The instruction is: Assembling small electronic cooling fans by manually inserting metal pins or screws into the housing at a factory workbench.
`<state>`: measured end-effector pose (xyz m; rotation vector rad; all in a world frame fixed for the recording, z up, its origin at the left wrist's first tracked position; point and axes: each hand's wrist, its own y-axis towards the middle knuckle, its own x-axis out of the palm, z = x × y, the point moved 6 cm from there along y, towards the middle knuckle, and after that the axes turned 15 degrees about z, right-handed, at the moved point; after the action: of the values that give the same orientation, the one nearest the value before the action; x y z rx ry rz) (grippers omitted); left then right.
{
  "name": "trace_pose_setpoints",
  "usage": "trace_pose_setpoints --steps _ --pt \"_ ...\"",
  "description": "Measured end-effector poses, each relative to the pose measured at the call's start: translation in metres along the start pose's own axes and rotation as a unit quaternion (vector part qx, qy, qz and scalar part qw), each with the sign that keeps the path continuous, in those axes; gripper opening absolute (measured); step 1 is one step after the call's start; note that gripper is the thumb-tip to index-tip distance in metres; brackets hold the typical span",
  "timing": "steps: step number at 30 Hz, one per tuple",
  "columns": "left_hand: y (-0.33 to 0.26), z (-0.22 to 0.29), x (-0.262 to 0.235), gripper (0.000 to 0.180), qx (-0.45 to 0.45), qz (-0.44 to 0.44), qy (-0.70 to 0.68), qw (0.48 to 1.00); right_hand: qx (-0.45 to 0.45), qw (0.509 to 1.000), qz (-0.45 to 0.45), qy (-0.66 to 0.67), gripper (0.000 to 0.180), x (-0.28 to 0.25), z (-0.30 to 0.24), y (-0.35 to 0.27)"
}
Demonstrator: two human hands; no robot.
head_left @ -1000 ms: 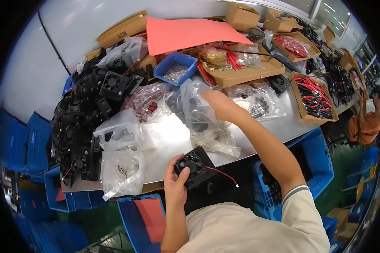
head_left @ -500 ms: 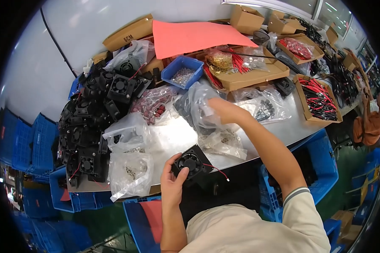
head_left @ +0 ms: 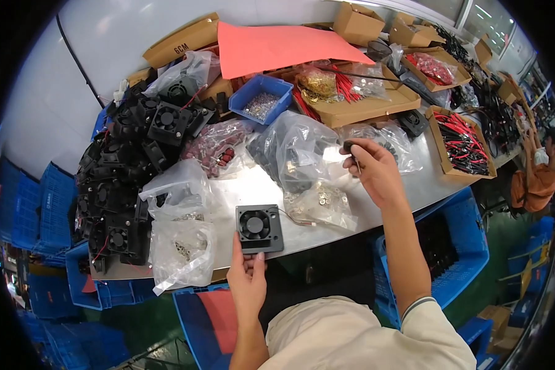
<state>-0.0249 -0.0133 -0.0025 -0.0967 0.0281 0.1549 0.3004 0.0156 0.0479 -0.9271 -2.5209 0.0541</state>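
At the table's near edge my left hand (head_left: 248,277) is closed on the lower side of a square black panel with a cooling fan (head_left: 255,226). The panel's thin lead ends in a white connector (head_left: 306,222) beside a clear bag of small metal parts (head_left: 324,206). My right hand (head_left: 377,171) is raised over the table with thumb and fingers pinched on a small dark round part (head_left: 348,147), too small to name. Left of that hand an open clear bag (head_left: 299,148) holds dark pieces that I cannot make out.
A heap of black fan units (head_left: 114,166) fills the left side. Behind stand a blue bin of small metal parts (head_left: 260,102), a cardboard tray (head_left: 370,112) and a box of red and black leads (head_left: 462,142). Blue crates (head_left: 468,240) stand below; another person (head_left: 532,172) is far right.
My right hand has come out of the clear bag and moved right, now pinching a small dark part. The fan panel has been lowered and straightened near the table edge.
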Motion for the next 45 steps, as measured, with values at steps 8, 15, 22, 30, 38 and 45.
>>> trace_pose_setpoints --steps 8,15,22,30,38,45 --pt "-0.011 0.049 0.015 0.04 0.063 -0.048 0.005 0.997 -0.107 0.973 -0.146 -0.146 0.018 0.028 0.017 -0.097" --pt "-0.012 0.022 0.059 0.028 0.003 -0.159 -0.142 0.977 -0.273 0.891 -0.199 -0.303 0.024 0.041 0.031 -0.132" --pt "-0.012 0.012 0.058 0.02 -0.079 -0.112 -0.205 0.969 0.071 0.996 -0.051 0.023 0.021 -0.01 0.048 -0.094" --pt "-0.012 0.007 0.06 0.019 -0.081 -0.131 -0.206 0.966 0.101 0.991 -0.051 0.067 0.026 -0.016 0.053 -0.1" --pt "-0.018 0.002 0.064 0.021 -0.081 -0.142 -0.171 0.972 0.116 0.99 -0.056 0.064 0.026 -0.016 0.054 -0.107" --pt "-0.028 0.001 0.085 0.025 -0.174 -0.167 -0.205 0.948 0.015 0.995 -0.102 -0.004 0.021 -0.005 0.062 -0.126"
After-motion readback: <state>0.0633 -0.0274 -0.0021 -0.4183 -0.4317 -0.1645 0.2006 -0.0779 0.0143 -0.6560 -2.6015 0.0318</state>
